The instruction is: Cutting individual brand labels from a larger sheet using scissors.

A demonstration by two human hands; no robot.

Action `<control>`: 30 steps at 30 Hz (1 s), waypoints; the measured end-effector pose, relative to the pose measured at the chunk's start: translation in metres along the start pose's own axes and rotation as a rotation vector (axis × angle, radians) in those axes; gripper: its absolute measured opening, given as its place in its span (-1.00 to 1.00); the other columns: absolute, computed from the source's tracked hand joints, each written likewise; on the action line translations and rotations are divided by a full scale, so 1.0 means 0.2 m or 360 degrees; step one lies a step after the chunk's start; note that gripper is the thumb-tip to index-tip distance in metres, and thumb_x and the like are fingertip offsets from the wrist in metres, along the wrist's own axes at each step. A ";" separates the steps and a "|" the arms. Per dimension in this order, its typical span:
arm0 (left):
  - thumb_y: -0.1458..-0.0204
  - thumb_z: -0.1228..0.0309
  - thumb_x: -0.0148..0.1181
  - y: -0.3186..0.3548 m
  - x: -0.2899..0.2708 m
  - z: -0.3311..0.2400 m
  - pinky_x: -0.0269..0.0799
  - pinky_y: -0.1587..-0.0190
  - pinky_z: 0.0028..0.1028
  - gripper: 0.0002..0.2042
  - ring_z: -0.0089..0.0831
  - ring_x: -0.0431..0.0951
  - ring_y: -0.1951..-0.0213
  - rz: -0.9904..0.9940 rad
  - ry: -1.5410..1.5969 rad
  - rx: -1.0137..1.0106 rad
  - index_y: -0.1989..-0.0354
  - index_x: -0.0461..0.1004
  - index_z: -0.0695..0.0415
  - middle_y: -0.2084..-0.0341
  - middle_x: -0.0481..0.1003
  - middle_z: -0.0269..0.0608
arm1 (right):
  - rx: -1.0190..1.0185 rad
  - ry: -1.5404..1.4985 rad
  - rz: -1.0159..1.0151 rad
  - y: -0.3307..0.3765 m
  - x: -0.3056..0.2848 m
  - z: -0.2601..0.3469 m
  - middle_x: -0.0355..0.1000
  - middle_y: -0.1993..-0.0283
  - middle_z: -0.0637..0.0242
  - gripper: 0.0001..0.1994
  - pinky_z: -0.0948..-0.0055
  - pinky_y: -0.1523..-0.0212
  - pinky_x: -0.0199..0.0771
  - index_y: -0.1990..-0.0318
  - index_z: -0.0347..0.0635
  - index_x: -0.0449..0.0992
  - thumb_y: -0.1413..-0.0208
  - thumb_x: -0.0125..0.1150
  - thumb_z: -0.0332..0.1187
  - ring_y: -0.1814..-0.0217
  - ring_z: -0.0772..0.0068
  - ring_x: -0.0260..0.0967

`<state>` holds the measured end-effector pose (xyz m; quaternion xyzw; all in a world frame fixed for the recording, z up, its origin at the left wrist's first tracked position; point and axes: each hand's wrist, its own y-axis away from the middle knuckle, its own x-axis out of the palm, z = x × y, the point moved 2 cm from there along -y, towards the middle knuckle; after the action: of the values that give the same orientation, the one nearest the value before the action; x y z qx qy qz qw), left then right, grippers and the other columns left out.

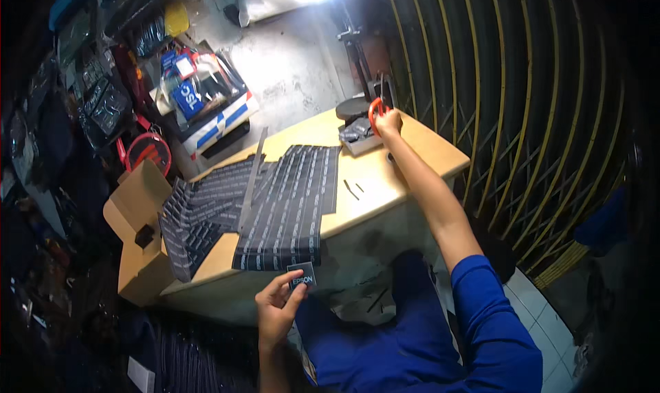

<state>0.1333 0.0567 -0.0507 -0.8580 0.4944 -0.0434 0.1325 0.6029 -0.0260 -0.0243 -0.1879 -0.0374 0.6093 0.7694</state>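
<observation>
Between the thumb and fingers of my left hand (278, 307) is a small dark label (301, 275) with pale lettering, held just off the table's near edge. My right hand (389, 123) reaches to the table's far right and closes on orange-handled scissors (375, 111); their blades are hard to make out. Beside that hand sits a small tray (362, 145) of dark pieces. Dark sheets printed with rows of pale lettering (292, 200) spread over the table's left half, one hanging past the near edge. Across them lies a long metal ruler (253, 180).
An open cardboard box (148, 269) stands at the table's left end. Dark offcuts (352, 189) lie on the wooden table (385, 180). A lamp stand (356, 59) rises at the back, near a folding metal gate (495, 83). Packaged goods (199, 94) are piled beyond the table.
</observation>
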 end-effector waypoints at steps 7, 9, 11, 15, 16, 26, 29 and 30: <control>0.02 0.61 0.15 -0.27 0.00 -0.09 0.41 0.16 -0.57 -0.61 -0.48 0.52 0.24 0.0149 -0.0278 0.0062 -0.03 0.34 0.29 0.36 0.50 -0.17 | -0.0023 0.0025 -0.0195 -0.07 -0.12 -0.21 0.50 0.40 0.04 -0.77 0.22 0.18 0.45 0.49 -0.23 0.54 0.17 0.22 -0.22 0.26 0.05 0.49; 0.04 0.61 0.16 -0.42 0.03 -0.13 0.41 0.17 -0.59 -0.58 -0.50 0.52 0.23 0.0227 -0.0358 0.0172 -0.06 0.32 0.27 0.31 0.51 -0.14 | -0.0040 -0.0066 -0.0217 -0.06 -0.14 -0.21 0.50 0.41 0.03 -0.75 0.22 0.19 0.44 0.48 -0.24 0.53 0.16 0.21 -0.20 0.27 0.04 0.48; 0.04 0.58 0.18 -0.58 0.12 -0.16 0.42 0.21 -0.60 -0.57 -0.51 0.51 0.20 0.0368 -0.0484 0.0237 -0.07 0.32 0.24 0.23 0.50 -0.07 | -0.0058 -0.0105 -0.0236 -0.12 -0.17 -0.28 0.49 0.44 0.02 -0.71 0.21 0.23 0.42 0.47 -0.24 0.51 0.14 0.19 -0.15 0.28 -0.01 0.47; 0.07 0.49 0.24 -0.94 0.32 -0.12 0.43 0.23 -0.57 -0.52 -0.46 0.52 0.18 0.0481 -0.0561 0.0173 -0.08 0.32 0.21 0.15 0.47 -0.02 | -0.0086 -0.0220 -0.0291 -0.11 -0.18 -0.30 0.46 0.51 0.03 -0.61 0.18 0.32 0.39 0.52 -0.26 0.49 0.06 0.14 -0.03 0.37 -0.01 0.46; 0.09 0.44 0.26 -1.03 0.38 -0.10 0.47 0.26 -0.55 -0.49 -0.41 0.53 0.18 0.0487 -0.0670 0.0496 -0.09 0.30 0.23 0.17 0.47 0.01 | -0.0110 -0.0202 -0.0340 -0.11 -0.16 -0.29 0.46 0.52 0.04 -0.61 0.19 0.33 0.39 0.52 -0.24 0.50 0.05 0.14 -0.02 0.37 0.00 0.46; 0.17 0.01 0.28 -1.69 0.84 0.28 0.07 -0.19 -0.06 -0.23 0.13 0.14 -0.20 0.0506 -0.1430 0.0942 -0.23 0.18 0.05 -0.15 0.15 0.31 | -0.0135 -0.0425 -0.0440 -0.16 -0.12 -0.42 0.43 0.60 0.07 -0.64 0.25 0.41 0.36 0.61 -0.27 0.43 0.01 0.17 -0.12 0.48 0.09 0.46; 0.20 -0.13 0.23 -1.67 0.78 0.29 -0.14 -0.17 0.18 -0.15 0.19 -0.10 -0.28 0.0494 -0.1700 0.0785 -0.29 0.06 -0.09 -0.24 -0.09 0.34 | -0.0267 -0.0219 -0.0345 -0.04 -0.14 -0.25 0.42 0.61 0.06 -0.65 0.24 0.43 0.36 0.61 -0.26 0.43 0.02 0.17 -0.13 0.50 0.08 0.45; 0.19 -0.16 0.20 -1.66 0.76 0.29 -0.21 -0.15 0.24 -0.13 0.18 -0.17 -0.30 0.0477 -0.1708 0.0795 -0.30 0.01 -0.13 -0.25 -0.12 0.33 | -0.0295 -0.0178 -0.0290 -0.03 -0.15 -0.23 0.42 0.62 0.07 -0.66 0.24 0.45 0.36 0.62 -0.25 0.42 0.03 0.19 -0.15 0.51 0.08 0.45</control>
<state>0.5005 0.0942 -0.0250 -0.6242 0.4489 0.2996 0.5649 0.6138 -0.0669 -0.0608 -0.2196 -0.1532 0.5405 0.7976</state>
